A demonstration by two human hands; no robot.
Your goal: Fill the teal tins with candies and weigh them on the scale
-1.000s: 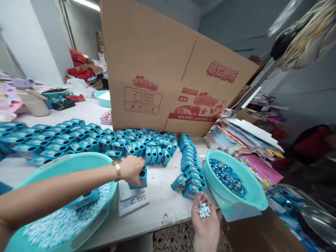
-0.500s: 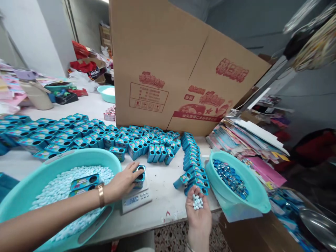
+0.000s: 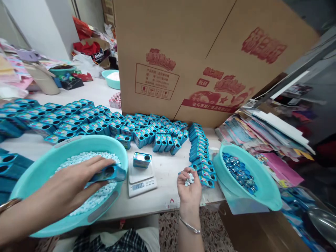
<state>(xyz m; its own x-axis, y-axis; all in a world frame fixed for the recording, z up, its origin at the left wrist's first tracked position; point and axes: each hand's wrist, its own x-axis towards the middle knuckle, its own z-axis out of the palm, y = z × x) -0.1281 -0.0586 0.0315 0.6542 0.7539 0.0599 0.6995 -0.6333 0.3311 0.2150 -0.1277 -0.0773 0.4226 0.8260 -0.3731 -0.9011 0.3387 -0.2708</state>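
Turquoise basin (image 3: pixel 86 140) holds pellets (image 3: pixel 98 197); left fingers (image 3: pixel 99 164) clamp a box (image 3: pixel 116 173), right fingers (image 3: pixel 184 174) cup pellets.

We are finding diffuse light on the flat white table (image 3: pixel 165 182); the right background (image 3: pixel 321 101) is lying dim. Glare is streaking the rounded silver metal vessel (image 3: pixel 322 218); frame edges are stretching, blurring.

The scene is taken in by one head-worn camera, faced forward and tilted down over the table (image 3: pixel 168 175). The left hand (image 3: pixel 81 178) and right hand (image 3: pixel 189 192) are viewed from above at close range; the cardboard carton (image 3: pixel 195 57) is seen beyond them, and the floor (image 3: pixel 169 231) is caught at the lower edge.
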